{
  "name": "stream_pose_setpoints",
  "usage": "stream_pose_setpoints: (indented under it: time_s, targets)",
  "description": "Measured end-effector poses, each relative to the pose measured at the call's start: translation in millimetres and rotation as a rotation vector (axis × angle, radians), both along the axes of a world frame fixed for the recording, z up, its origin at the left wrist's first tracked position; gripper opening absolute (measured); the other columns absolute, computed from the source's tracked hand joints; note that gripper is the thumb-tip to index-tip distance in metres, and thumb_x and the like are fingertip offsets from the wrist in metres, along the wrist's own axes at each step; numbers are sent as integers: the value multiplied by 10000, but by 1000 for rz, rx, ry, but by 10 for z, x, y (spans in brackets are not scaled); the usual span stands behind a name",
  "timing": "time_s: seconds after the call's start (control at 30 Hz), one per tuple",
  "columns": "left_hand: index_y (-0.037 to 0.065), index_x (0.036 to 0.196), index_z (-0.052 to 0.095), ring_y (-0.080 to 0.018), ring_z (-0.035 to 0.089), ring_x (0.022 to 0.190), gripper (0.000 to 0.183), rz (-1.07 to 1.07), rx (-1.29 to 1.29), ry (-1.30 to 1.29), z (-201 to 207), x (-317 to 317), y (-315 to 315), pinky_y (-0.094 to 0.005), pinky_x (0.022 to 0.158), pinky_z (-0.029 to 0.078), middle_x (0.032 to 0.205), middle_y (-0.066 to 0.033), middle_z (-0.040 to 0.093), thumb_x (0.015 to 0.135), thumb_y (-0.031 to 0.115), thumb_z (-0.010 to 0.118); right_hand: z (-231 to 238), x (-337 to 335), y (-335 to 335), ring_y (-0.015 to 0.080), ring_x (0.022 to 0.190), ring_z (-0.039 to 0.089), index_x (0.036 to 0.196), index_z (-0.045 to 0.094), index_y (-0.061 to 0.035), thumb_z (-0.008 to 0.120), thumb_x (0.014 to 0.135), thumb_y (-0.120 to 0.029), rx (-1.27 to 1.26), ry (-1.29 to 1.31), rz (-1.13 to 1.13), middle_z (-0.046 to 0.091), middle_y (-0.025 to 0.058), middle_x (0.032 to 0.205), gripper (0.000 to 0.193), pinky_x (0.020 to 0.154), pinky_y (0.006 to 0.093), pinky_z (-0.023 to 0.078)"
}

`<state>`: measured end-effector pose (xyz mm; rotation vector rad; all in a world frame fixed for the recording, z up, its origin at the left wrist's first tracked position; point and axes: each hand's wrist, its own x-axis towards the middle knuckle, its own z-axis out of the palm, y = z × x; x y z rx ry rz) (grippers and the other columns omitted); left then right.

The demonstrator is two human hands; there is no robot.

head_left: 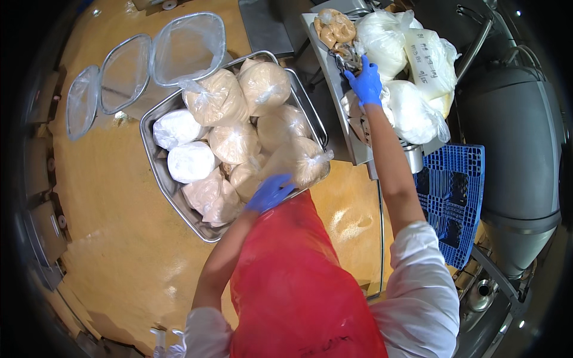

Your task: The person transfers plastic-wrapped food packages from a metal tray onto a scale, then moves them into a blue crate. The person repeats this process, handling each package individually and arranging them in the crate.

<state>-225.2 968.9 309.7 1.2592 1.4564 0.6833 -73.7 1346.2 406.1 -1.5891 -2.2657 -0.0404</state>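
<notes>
My right hand (365,85), in a blue glove, reaches over the metal table (325,62) with its fingers stretched apart. Its fingertips are beside a small clear bag with dark contents (346,58), and I cannot tell whether they touch it. Close by lie a bag of light-brown stuff (335,28) and large bags of white stuff (382,45). My left hand (271,192), also gloved and smeared by motion, is at the near rim of a deep metal tub (190,219). Beside it are tied bags of beige powder (234,142) and two white bags (191,162).
Clear-lined open bins (190,49) stand in a row beyond the tub at the left. A blue plastic pallet (450,200) leans at the right, next to a large grey metal vessel (516,143). My red apron (298,280) touches the tub's near side. The floor (113,238) is yellow and shiny.
</notes>
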Motion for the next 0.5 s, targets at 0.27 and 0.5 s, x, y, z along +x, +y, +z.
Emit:
stream_pose_setpoints:
  time_s: [0.27, 0.5]
  targets:
    - [-28, 1123, 607, -201, 592, 983, 336, 808, -293, 90, -676, -1351, -2173, -324, 887, 452, 1069, -129, 649, 922, 240, 582, 241, 376, 804, 285, 713, 668, 981, 702, -59, 576, 721, -157, -154, 284, 25, 669, 198, 786, 305, 675, 358, 506]
    - [-7, 1071, 629, -142, 577, 884, 269, 1010, -247, 9, -723, -1530, -2068, -285, 799, 459, 968, -63, 645, 946, 216, 548, 838, 974, 642, 65, 683, 560, 1048, 657, -1, 486, 779, 20, -593, 963, 111, 644, 7, 836, 320, 632, 206, 445]
